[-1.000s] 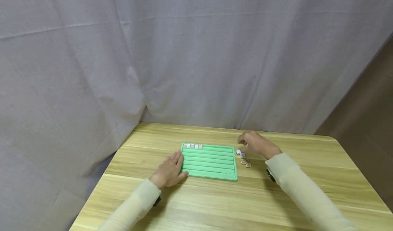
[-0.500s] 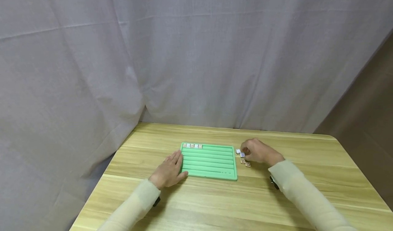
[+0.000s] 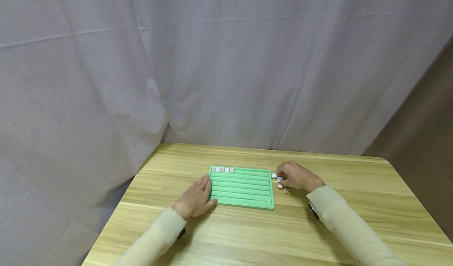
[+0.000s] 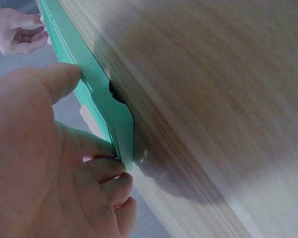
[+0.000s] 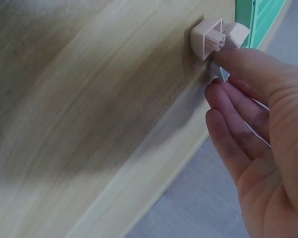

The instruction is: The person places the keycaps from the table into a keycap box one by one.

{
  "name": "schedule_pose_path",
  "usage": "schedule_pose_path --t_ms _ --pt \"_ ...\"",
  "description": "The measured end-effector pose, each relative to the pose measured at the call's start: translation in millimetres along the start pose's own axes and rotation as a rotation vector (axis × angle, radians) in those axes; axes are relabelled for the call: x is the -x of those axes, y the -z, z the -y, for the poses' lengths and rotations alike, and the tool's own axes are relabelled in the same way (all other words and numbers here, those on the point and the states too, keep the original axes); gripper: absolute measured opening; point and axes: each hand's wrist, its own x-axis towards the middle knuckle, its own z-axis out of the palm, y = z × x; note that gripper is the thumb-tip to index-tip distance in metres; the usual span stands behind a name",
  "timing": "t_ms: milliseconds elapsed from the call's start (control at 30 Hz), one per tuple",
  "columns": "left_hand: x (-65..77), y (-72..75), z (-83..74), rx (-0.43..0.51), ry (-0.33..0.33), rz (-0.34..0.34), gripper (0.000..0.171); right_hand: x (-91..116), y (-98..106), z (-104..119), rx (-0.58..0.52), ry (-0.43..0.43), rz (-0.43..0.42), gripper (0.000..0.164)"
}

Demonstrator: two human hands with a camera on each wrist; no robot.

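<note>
My left hand (image 3: 194,198) lies with fairly straight fingers along the left edge of a green ridged tray (image 3: 244,187); in the left wrist view its thumb rests on the near edge. A row of several keycaps (image 3: 222,169) sits in the tray's top left groove. Right of the tray, my right hand (image 3: 297,175) pinches a blue-and-white keycap (image 5: 217,71) between thumb and fingers, close to the table. Beside it lie a pinkish keycap (image 5: 206,39) with its hollow underside and stem showing, and another pale keycap (image 5: 237,34). A white keycap (image 3: 274,175) lies near the tray's upper right corner.
The wooden table (image 3: 233,238) carries the tray and loose keycaps. A grey curtain (image 3: 226,69) hangs behind and along the left side, with a brown surface (image 3: 424,120) at the right.
My right hand has come down from above the loose keycaps and closed its fingertips on the blue-and-white one. My left hand stays at the tray's edge.
</note>
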Motion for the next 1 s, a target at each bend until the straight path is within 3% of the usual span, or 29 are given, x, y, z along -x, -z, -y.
schedule_pose_path --t_ms 233,600,1000 --pt "-0.8 1.7 -0.7 -0.002 -0.003 0.002 0.081 -2 -2 -1 0.011 -0.001 0.0 0.017" --pt "-1.3 1.6 0.3 0.004 0.001 -0.007 0.08 -5 11 4 0.023 0.018 -0.024 0.011" --pt "0.5 -0.8 0.3 -0.002 0.0 -0.006 0.081 -10 22 22 0.005 0.057 -0.034 0.013"
